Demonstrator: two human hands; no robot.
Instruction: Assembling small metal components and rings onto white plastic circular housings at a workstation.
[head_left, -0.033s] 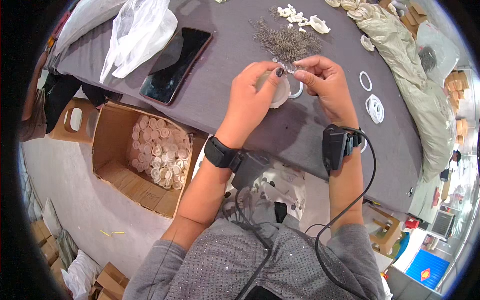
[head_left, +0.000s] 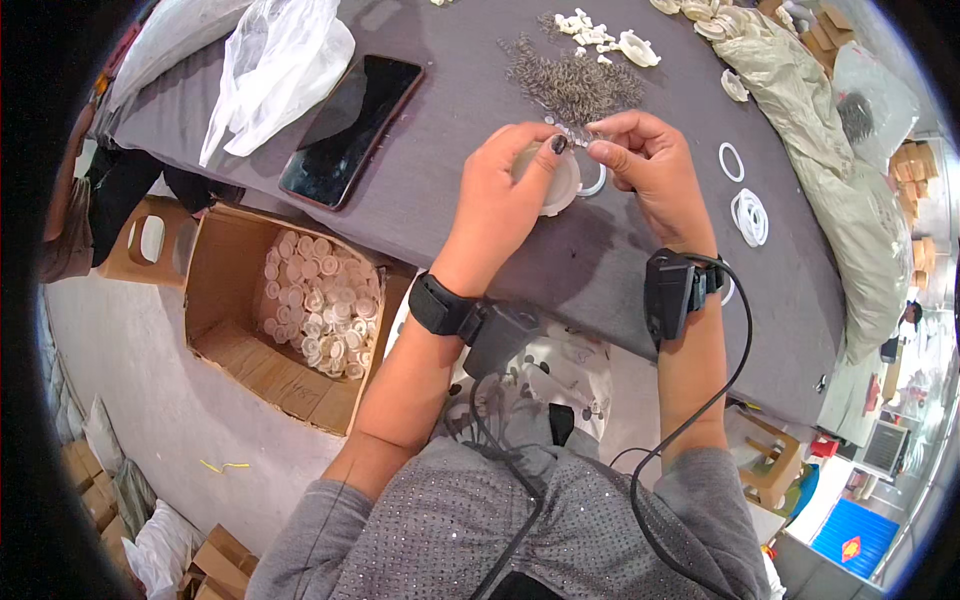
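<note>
Over the grey-covered table (head_left: 440,130), my left hand (head_left: 500,185) is closed on a round, off-white plastic cap (head_left: 563,190), its thumb on the rim. Opposite it, my right hand (head_left: 645,165) has thumb and index finger pinched on something small, maybe a metal spring, though too tiny to be sure. Both sets of fingertips nearly meet at the cap's far edge. Below them a white ring (head_left: 597,182) shows partly behind the cap. Just beyond my fingers lies a heap of small metal springs (head_left: 580,85), with small white plastic pieces (head_left: 585,30) at its far side.
A dark phone (head_left: 350,130) and a white plastic bag (head_left: 280,75) lie at left. Below the table edge, a cardboard box (head_left: 225,300) holds many round caps (head_left: 320,305). White rings (head_left: 749,218) lie at right beside a large pale sack (head_left: 800,150). A cable (head_left: 745,340) hangs from my right wrist.
</note>
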